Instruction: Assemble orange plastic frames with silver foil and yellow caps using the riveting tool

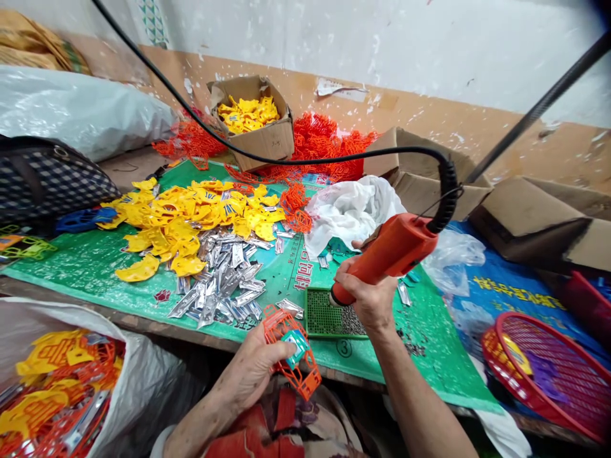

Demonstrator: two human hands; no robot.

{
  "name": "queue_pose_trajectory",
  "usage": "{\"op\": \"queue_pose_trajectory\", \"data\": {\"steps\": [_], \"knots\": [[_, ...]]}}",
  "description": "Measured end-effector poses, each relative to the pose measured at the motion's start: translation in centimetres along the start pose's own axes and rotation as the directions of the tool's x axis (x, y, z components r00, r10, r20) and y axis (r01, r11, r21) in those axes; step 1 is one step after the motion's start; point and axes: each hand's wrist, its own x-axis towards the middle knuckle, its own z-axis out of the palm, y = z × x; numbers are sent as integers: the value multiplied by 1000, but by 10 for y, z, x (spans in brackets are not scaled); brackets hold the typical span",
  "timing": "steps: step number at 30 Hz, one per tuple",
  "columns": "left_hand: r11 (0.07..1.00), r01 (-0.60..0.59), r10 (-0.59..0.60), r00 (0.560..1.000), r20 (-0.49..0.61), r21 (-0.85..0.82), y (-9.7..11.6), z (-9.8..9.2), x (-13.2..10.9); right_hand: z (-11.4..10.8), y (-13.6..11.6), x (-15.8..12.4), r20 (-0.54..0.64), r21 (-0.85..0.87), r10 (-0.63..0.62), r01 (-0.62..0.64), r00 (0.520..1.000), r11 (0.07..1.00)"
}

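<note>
My left hand (251, 366) grips an orange lattice-like plastic frame (310, 376) at the table's front edge. The thumb presses a small teal plastic piece (296, 341) against that frame. In my right hand (370, 299) is an orange electric screwdriver (394, 248), tilted with its black nose down and left. Its nose end is over a green perforated tray (315, 334), where small metal screws (352, 321) lie; whether it touches them I cannot tell. Left of the tray are loose silvery metal strips (219, 280) and a heap of yellow plastic parts (176, 213).
A black cable (305, 161) runs from the screwdriver across the table. At the back stand a cardboard box (267, 143) of yellow parts and piles of orange frames (319, 137). A white sack (157, 356) of parts is front left; a red basket (548, 343) is at right.
</note>
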Motion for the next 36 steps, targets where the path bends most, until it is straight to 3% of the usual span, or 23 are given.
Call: {"op": "queue_pose_trajectory", "data": {"steps": [5,10,19,25,36], "knots": [[1000,-17,17,999,-35,2,-1,2,-1,1,-4,-1,-35,-40,-8,6,999,999],[999,-30,28,998,-50,-22,-3,1,0,-3,-8,1,-35,54,-9,11,999,999],[993,-115,115,993,-1,-28,-5,5,-1,11,-55,-25,118,290,34,-67,992,955],[993,-113,114,993,33,-45,-8,5,-1,21,-63,-47,235,422,56,-154,970,893],[994,-106,104,993,47,27,-12,-2,2,28,-67,-53,237,392,56,-148,970,908]]}}
